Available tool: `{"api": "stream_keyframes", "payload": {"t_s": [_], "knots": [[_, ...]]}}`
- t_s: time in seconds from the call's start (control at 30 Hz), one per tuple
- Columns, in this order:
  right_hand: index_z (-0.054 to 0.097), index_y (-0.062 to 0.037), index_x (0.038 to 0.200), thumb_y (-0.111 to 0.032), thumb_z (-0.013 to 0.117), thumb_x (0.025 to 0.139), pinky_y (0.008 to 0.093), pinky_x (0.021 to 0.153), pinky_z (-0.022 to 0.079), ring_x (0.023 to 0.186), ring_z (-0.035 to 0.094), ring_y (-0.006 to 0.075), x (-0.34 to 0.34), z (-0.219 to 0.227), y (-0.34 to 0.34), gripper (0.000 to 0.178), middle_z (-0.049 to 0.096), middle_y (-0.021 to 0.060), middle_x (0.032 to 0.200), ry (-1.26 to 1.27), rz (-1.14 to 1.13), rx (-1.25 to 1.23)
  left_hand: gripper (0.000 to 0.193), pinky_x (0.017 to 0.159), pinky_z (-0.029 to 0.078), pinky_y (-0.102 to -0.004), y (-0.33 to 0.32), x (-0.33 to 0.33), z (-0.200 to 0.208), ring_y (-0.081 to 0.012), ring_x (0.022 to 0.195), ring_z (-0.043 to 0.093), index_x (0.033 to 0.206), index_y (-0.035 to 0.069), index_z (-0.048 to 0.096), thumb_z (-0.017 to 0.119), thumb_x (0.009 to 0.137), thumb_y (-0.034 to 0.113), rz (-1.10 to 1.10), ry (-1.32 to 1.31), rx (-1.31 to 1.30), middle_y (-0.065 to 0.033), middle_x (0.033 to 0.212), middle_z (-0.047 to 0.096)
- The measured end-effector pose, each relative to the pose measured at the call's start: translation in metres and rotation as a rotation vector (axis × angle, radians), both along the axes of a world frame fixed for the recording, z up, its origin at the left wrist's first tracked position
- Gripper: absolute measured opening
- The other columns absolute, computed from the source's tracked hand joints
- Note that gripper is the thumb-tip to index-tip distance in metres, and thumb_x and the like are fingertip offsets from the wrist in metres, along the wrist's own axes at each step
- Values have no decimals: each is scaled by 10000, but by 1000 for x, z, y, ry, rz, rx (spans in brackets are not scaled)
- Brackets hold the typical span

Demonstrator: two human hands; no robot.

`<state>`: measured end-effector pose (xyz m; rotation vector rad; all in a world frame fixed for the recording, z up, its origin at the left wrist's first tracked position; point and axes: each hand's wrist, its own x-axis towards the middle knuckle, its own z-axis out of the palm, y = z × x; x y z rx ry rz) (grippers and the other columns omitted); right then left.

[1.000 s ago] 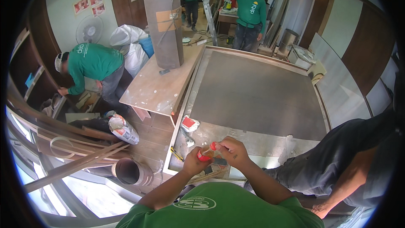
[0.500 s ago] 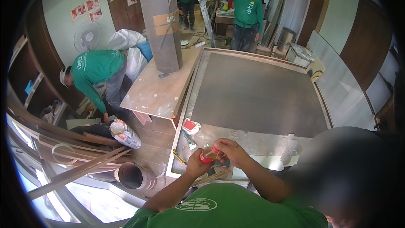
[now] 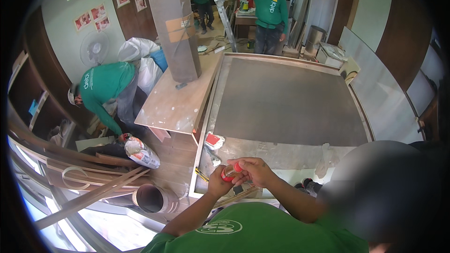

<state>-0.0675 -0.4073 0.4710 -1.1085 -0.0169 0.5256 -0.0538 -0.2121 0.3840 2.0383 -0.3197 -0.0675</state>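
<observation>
In front of my green shirt, my left hand (image 3: 219,182) is closed around a small clear bottle (image 3: 228,174) with a red label and amber-brown contents. The bottle is tilted, its neck pointing up and right. At its top is a red cap (image 3: 237,167), with the fingers of my right hand (image 3: 257,172) closed about the cap and neck. Just beyond my hands lie a yellow utility knife (image 3: 202,174) and a white, plaster-smeared piece with a red patch (image 3: 214,140).
A large framed panel (image 3: 290,100) fills the middle. A wooden table (image 3: 173,105) adjoins its left side, beside a column (image 3: 173,28). A person bends over a white sack (image 3: 142,153); another touches a ladder (image 3: 221,9). Planks (image 3: 93,199) and a metal cylinder (image 3: 152,198) lie left.
My right hand has shifted slightly around the cap and its fingers lie lower along the neck. The whole view has turned a little. Something red now shows at the bending person's hand.
</observation>
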Motion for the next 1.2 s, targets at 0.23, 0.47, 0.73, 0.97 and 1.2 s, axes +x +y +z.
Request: {"api": "stream_keyframes", "payload": {"t_s": [0.23, 0.47, 0.73, 0.97, 1.2], "knots": [[507, 75, 1399, -190, 411, 1089, 381, 843, 624, 927, 732, 270, 4, -5, -9, 420, 618, 224, 1304, -11, 99, 116, 478, 795, 571, -427, -1, -1, -3, -357, 951, 718, 1059, 59, 595, 874, 715, 238, -18, 22, -3, -179, 997, 727], [507, 85, 1381, -209, 449, 1076, 391, 839, 628, 933, 734, 281, 6, -8, -8, 428, 607, 219, 1331, -20, 136, 217, 549, 827, 572, -376, 3, -2, -9, -277, 989, 719, 1175, 49, 583, 879, 758, 250, -62, 26, -50, -140, 1071, 718], [603, 4, 1303, -313, 613, 1010, 330, 701, 625, 781, 729, 192, 6, -14, -1, 432, 692, 139, 1127, -17, 71, 20, 497, 797, 559, -426, -3, -9, -12, -331, 900, 705, 1099, 65, 597, 876, 728, 244, -22, -60, -54, -145, 982, 708], [669, 0, 1219, -225, 607, 1006, 317, 654, 611, 705, 720, 191, 20, -25, 2, 316, 711, 124, 1072, 43, 68, 156, 425, 743, 539, -330, 2, 4, -33, -185, 821, 650, 1049, 32, 574, 845, 729, 98, 27, -123, -177, -71, 924, 680], [627, 29, 1261, -182, 579, 1006, 332, 685, 617, 752, 739, 233, 39, -24, -7, 334, 665, 163, 1236, 37, 160, 235, 445, 762, 533, -353, -5, 9, -8, -207, 836, 655, 1052, 23, 577, 836, 696, 86, 8, -65, -231, -95, 930, 682]]}}
